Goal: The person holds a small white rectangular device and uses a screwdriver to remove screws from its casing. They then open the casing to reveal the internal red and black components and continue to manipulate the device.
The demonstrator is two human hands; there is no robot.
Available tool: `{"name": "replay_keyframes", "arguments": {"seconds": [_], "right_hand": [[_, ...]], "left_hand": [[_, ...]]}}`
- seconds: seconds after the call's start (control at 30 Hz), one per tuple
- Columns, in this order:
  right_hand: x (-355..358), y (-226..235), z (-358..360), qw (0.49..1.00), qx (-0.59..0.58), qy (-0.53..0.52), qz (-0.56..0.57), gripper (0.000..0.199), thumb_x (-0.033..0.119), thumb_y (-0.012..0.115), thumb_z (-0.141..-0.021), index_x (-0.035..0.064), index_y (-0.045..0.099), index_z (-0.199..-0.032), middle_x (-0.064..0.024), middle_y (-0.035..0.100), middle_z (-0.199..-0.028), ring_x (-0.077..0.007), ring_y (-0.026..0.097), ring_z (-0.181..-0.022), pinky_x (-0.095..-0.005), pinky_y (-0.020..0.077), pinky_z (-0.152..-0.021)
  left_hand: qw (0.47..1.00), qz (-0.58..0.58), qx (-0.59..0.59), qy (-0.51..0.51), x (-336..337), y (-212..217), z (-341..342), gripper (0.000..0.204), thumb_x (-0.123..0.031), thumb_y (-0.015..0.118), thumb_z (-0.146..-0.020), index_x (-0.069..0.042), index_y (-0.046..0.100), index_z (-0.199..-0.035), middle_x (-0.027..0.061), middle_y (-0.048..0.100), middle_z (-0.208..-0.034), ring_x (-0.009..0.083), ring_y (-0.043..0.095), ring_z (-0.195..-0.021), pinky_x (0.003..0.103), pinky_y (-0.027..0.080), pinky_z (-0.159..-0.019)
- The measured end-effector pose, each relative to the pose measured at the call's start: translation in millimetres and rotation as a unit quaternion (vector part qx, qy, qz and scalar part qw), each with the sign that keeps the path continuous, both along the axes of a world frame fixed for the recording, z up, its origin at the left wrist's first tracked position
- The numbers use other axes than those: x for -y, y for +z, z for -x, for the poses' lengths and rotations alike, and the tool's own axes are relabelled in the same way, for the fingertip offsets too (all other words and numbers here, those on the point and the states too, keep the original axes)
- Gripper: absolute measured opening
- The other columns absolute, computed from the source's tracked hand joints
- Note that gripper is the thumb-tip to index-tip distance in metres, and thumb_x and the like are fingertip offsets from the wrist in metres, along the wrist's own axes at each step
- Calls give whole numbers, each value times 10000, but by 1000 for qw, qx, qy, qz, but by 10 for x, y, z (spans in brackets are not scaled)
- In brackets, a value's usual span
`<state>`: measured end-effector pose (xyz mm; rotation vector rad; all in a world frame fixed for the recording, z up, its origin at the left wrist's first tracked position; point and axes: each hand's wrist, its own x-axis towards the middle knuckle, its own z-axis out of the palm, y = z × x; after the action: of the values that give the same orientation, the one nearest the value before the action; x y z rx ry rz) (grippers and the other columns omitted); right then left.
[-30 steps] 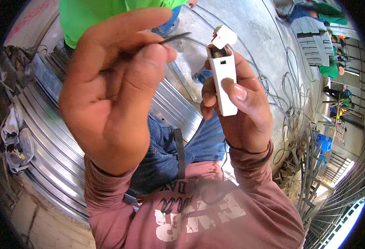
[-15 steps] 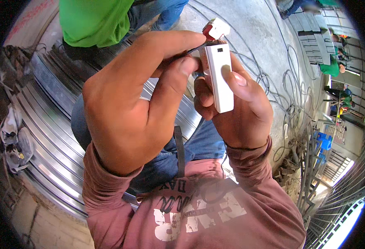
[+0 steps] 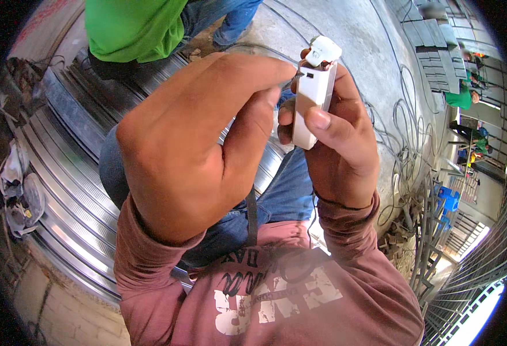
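Note:
My right hand [image 3: 345,147] is closed around a slim white box-shaped case [image 3: 318,86], its thumb pressed along the near side. The case stands roughly upright, with a small dark slot near its top. A white cap-like piece [image 3: 324,51] sits at the upper end, tilted; whether it is joined to the case I cannot tell. Thumb and forefinger of my left hand [image 3: 184,138] are pinched together beside the slot. A thin, dark, pointed tip [image 3: 298,75] shows at those fingertips, touching or nearly touching the case; the rest of it is hidden.
Long ribbed metal profiles [image 3: 74,190] lie to my left, with a crumpled clear plastic bag [image 3: 25,199] on their edge. A person in a green shirt [image 3: 132,29] is close ahead. Cables [image 3: 403,121] loop over the concrete floor; metal bars [image 3: 429,242] lie at right.
The white case has tipped and shifted slightly, turning its slotted end toward my left fingertips. The cap-like piece has moved right and down, now showing its white face. My left pinch has moved right.

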<state>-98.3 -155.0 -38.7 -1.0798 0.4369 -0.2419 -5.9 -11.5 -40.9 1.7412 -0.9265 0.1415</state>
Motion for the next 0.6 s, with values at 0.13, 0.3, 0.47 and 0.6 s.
{"name": "replay_keyframes", "arguments": {"seconds": [0.13,0.3,0.47,0.6], "right_hand": [[4,-12,25,999,1,-5,38,601,56,750,-787,-23,459,-1308,-102,597,-1139,-169,636,-905,-299,542,-761],[-14,23,45,999,-6,-11,45,531,154,678,-868,-15,450,-1317,-123,617,-1113,-195,641,-933,-334,543,-778],[-47,12,58,995,-1,-28,96,540,212,664,-903,-24,446,-1336,-126,621,-1147,-206,623,-1021,-340,500,-891],[-64,-4,83,989,14,-38,141,565,223,697,-885,-36,453,-1323,-120,619,-1157,-199,615,-1030,-336,477,-913]], "left_hand": [[1000,-10,9,-1,-10,-6,5,161,40,685,-847,3,713,-1002,97,717,-904,147,665,-798,258,512,-725],[1000,-9,23,-15,-8,-35,-6,140,47,697,-831,4,706,-964,98,704,-868,162,660,-763,268,512,-693],[999,-15,48,-16,0,-23,-4,136,47,709,-808,-7,694,-932,97,680,-814,185,641,-695,289,499,-624],[997,-21,78,-6,3,-26,12,141,43,717,-792,-23,692,-914,102,677,-807,220,633,-666,310,495,-600]]}}
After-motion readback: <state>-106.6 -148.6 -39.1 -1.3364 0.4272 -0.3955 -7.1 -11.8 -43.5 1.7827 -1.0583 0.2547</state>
